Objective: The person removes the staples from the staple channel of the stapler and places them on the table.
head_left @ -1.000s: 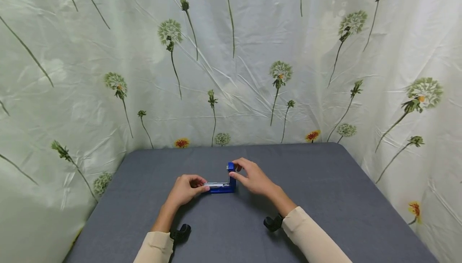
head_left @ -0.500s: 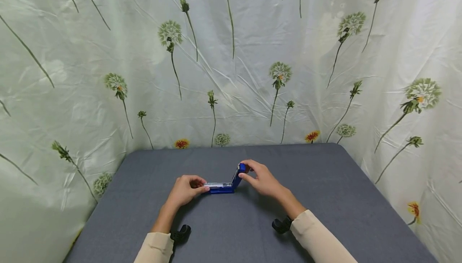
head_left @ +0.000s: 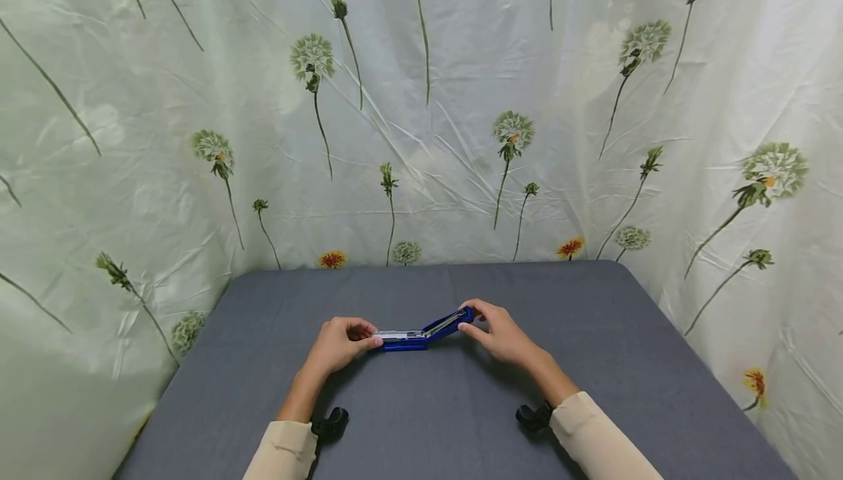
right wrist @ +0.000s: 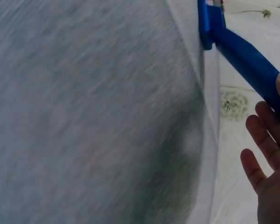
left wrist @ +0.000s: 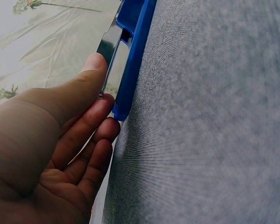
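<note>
Head view: angled inward, left hand (head_left: pixel 337 348) and right hand (head_left: pixel 502 334) pinch opposite ends of an unfolded blue stapler (head_left: pixel 405 346), centre. Left wrist view: thumb (left wrist: pixel 97 63) on shiny metal rail (left wrist: pixel 113 36), beside grainy grey cloth (left wrist: pixel 210 121). Right wrist view: fingers (right wrist: pixel 269 114) under smooth blue arm (right wrist: pixel 249 63), upper right.

The stapler (head_left: pixel 418 344) lies on the table (head_left: pixel 421 414) — curtain (head_left: pixel 448 158) behind both.

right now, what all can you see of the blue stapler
The blue stapler lies opened, its plastic-looking base on the grey table, a silvery metallic rail above it. Its top arm, swung back, tilts up to the right. The left hand holds the rail's free end; the right hand grips the arm's raised end.
</note>
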A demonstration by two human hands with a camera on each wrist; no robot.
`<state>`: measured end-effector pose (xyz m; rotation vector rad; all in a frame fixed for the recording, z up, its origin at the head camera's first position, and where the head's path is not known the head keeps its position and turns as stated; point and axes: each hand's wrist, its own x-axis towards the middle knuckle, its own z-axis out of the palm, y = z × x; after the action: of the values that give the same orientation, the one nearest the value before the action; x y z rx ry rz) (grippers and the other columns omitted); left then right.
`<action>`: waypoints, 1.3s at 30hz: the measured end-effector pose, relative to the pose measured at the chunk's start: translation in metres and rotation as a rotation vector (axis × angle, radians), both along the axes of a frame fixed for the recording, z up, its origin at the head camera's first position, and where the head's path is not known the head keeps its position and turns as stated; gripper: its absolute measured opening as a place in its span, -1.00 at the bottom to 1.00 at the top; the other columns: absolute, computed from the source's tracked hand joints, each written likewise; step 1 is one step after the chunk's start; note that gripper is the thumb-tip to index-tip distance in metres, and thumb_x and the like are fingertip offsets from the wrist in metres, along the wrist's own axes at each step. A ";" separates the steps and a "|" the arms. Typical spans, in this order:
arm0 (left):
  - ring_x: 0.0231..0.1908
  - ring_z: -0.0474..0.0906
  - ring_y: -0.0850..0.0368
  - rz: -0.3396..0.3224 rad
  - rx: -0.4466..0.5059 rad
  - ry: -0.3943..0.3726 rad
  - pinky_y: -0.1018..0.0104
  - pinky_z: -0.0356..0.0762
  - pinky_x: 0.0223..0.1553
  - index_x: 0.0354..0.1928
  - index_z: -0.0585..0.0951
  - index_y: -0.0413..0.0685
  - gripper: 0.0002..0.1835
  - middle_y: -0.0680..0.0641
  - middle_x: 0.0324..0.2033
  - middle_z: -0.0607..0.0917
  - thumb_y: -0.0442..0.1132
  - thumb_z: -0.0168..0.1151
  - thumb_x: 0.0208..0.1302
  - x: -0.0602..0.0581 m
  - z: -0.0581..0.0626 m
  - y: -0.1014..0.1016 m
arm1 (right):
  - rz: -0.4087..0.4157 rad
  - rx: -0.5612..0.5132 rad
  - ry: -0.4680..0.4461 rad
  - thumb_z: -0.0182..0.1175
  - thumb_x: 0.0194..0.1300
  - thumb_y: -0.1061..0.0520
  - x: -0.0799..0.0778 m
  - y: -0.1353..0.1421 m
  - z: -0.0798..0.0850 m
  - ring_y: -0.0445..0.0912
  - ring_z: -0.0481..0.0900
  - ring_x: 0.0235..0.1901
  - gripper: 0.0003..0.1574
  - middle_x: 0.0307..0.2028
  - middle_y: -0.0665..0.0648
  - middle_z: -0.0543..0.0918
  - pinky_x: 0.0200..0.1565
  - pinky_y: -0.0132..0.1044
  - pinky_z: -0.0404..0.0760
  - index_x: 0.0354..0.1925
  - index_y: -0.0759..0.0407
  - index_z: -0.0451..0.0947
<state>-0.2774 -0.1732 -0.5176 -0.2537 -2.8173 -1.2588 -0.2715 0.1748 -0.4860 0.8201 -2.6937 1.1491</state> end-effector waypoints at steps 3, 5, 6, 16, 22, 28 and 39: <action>-0.44 0.60 0.29 0.001 -0.004 0.000 0.28 0.53 -0.32 -0.31 0.80 0.16 -0.83 0.18 -0.47 0.75 0.00 0.59 0.13 0.000 0.000 0.000 | -0.002 0.038 -0.018 0.23 0.51 -0.05 0.001 0.007 -0.004 -0.09 0.66 -0.04 -0.67 -0.06 -0.03 0.71 0.05 0.01 0.63 0.12 0.05 0.57; -0.44 0.60 0.30 0.003 -0.006 0.001 0.29 0.53 -0.31 -0.31 0.80 0.15 -0.82 0.18 -0.47 0.75 -0.01 0.59 0.13 0.000 0.000 0.000 | -0.014 0.075 -0.030 0.23 0.51 -0.07 0.002 0.010 -0.007 -0.15 0.64 -0.10 -0.67 -0.07 -0.05 0.70 -0.01 -0.07 0.62 0.12 0.03 0.57; -0.44 0.60 0.30 0.005 -0.008 0.001 0.29 0.53 -0.32 -0.31 0.80 0.15 -0.82 0.18 -0.46 0.75 -0.01 0.59 0.13 0.000 0.000 0.000 | -0.021 0.094 -0.036 0.23 0.51 -0.08 0.002 0.012 -0.008 -0.18 0.62 -0.14 -0.66 -0.07 -0.06 0.69 -0.04 -0.11 0.61 0.12 0.02 0.57; -0.43 0.61 0.30 0.014 0.003 0.002 0.28 0.53 -0.30 -0.31 0.80 0.14 -0.80 0.17 -0.46 0.75 0.01 0.60 0.11 0.000 -0.001 0.001 | -0.053 0.120 -0.017 0.30 0.44 -0.15 0.005 0.010 -0.006 0.00 0.62 0.13 -0.35 0.16 0.10 0.65 0.17 0.08 0.55 0.32 0.16 0.49; -0.42 0.62 0.30 0.012 0.009 0.003 0.27 0.53 -0.28 -0.30 0.80 0.15 -0.80 0.18 -0.45 0.76 0.00 0.61 0.10 -0.001 -0.001 0.001 | -0.098 0.099 0.061 0.33 0.42 -0.11 0.009 -0.006 0.003 0.04 0.61 0.16 -0.43 0.13 0.11 0.67 0.19 0.09 0.55 0.25 0.17 0.57; -0.42 0.62 0.30 0.013 0.009 0.003 0.27 0.54 -0.28 -0.31 0.80 0.15 -0.80 0.18 -0.45 0.76 0.00 0.62 0.08 -0.001 -0.001 0.000 | -0.136 0.107 0.162 0.37 0.39 0.04 0.008 -0.031 0.004 0.01 0.66 0.07 -0.61 0.01 0.07 0.73 0.15 0.06 0.57 0.10 0.16 0.66; -0.42 0.62 0.31 0.008 0.013 0.008 0.27 0.54 -0.28 -0.30 0.80 0.15 -0.79 0.18 -0.45 0.76 0.02 0.61 0.09 -0.002 -0.003 0.000 | -0.083 0.187 0.208 0.37 0.39 0.04 0.011 -0.075 0.001 -0.02 0.68 0.03 -0.74 -0.05 0.02 0.75 0.15 0.05 0.57 -0.01 0.10 0.72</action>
<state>-0.2791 -0.1734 -0.5203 -0.2465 -2.8003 -1.2708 -0.2601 0.0997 -0.4848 0.7937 -2.6597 0.7572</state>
